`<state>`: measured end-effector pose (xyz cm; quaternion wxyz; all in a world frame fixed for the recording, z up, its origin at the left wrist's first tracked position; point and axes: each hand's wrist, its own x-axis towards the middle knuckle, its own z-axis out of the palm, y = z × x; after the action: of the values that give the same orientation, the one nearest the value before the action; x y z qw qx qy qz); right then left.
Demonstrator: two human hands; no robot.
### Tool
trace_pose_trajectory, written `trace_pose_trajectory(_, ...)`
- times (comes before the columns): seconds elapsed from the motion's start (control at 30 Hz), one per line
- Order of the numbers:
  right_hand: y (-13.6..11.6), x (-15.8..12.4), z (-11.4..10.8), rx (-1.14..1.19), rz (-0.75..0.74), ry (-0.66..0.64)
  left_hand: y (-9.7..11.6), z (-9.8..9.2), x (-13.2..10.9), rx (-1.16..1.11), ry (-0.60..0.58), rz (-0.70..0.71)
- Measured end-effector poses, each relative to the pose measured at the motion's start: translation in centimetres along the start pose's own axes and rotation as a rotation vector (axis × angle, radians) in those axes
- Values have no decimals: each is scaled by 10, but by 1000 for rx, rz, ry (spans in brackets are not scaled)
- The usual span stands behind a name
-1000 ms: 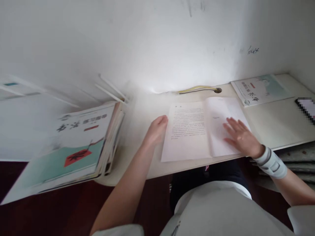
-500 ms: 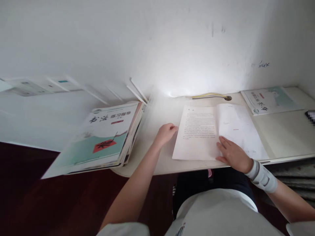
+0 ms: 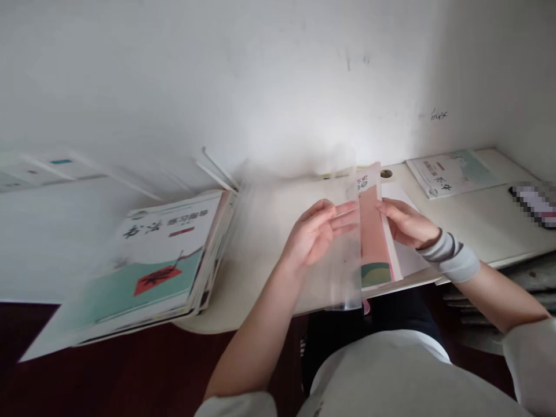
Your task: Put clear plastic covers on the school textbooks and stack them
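Over the desk, a book (image 3: 374, 229) with a pink and green cover stands tilted on edge. My right hand (image 3: 406, 223) grips it by its right side, thumb on the near face and fingers behind. A clear plastic sheet (image 3: 347, 278) extends leftward from the cover. My left hand (image 3: 315, 231) is open beside the cover, its fingers stretched toward the book and looking paler through the clear plastic. Whether those fingers press on the plastic, I cannot tell. Some white paper (image 3: 406, 255) shows under and behind my right hand.
A stack of books (image 3: 156, 255) overhangs the left end of the white desk (image 3: 252, 278). Another book (image 3: 454, 172) lies at the back right, with a phone (image 3: 536, 205) near the right edge. A cable hole (image 3: 386, 174) is by the wall.
The book lay open with printed pages showing; now it is raised and closed or nearly so, cover visible. My right hand has taken its edge, and my left hand has uncurled and moved right.
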<state>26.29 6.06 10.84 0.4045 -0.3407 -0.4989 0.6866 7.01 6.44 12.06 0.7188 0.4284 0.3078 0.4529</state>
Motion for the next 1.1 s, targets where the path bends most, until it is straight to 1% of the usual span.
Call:
trace_pose_trajectory(0.07,0,2,-8,39,53,25,-3,-2,-2,-8,1,-10)
trace_pose_trajectory(0.1,1,2,-14,56,68,45,-2,-7,-4,-14,16,-3)
trace_pose_trajectory(0.17,2,1,-27,88,60,102,4,-23,-11,-20,103,37)
trace_pose_trajectory(0.2,1,-1,-36,103,43,141,7,-34,-15,-11,174,60)
trace_pose_trajectory(0.27,-2,-7,-57,124,16,229,13,-64,-26,47,356,75)
trace_pose_trajectory(0.3,-3,-11,-68,129,17,272,15,-81,-32,100,433,36)
trace_pose_trajectory(0.37,-3,-21,-89,121,49,326,15,-112,-43,232,546,-71)
trace_pose_trajectory(0.43,4,-31,-106,83,102,332,12,-134,-52,423,599,-178)
trace_pose_trajectory(0.47,9,-35,-112,52,120,331,11,-139,-56,574,631,-218)
trace_pose_trajectory(0.5,16,-38,-117,14,129,331,9,-139,-58,767,681,-239)
trace_pose_trajectory(0.53,24,-40,-121,-28,131,332,7,-135,-60,994,747,-222)
trace_pose_trajectory(0.57,32,-41,-123,-70,130,335,5,-126,-60,1225,809,-159)
trace_pose_trajectory(0.6,39,-42,-126,-109,129,336,1,-114,-58,1431,846,-55)
trace_pose_trajectory(0.63,46,-41,-127,-145,131,338,-4,-100,-55,1589,839,82)
trace_pose_trajectory(0.67,52,-40,-129,-176,136,337,-12,-85,-51,1664,751,215)
trace_pose_trajectory(0.7,58,-38,-130,-206,142,341,-23,-70,-44,1677,605,314)
trace_pose_trajectory(0.73,62,-36,-132,-242,146,351,-36,-56,-36,1652,429,345)
trace_pose_trajectory(0.77,66,-34,-133,-288,146,372,-50,-46,-26,1620,263,319)
trace_pose_trajectory(0.8,69,-33,-135,-349,142,399,-66,-38,-17,1592,146,261)
trace_pose_trajectory(0.83,71,-32,-136,-427,139,427,-81,-33,-7,1571,86,196)
trace_pose_trajectory(0.9,74,-31,-137,-637,142,476,-106,-31,9,1571,69,99)
trace_pose_trajectory(0.97,75,-32,-137,-887,146,499,-123,-35,17,1653,65,63)
trace_pose_trajectory(1.03,76,-33,-137,-1120,128,506,-130,-40,19,1752,51,69)
trace_pose_trajectory(1.1,76,-35,-138,-1288,106,507,-131,-42,17,1809,45,80)
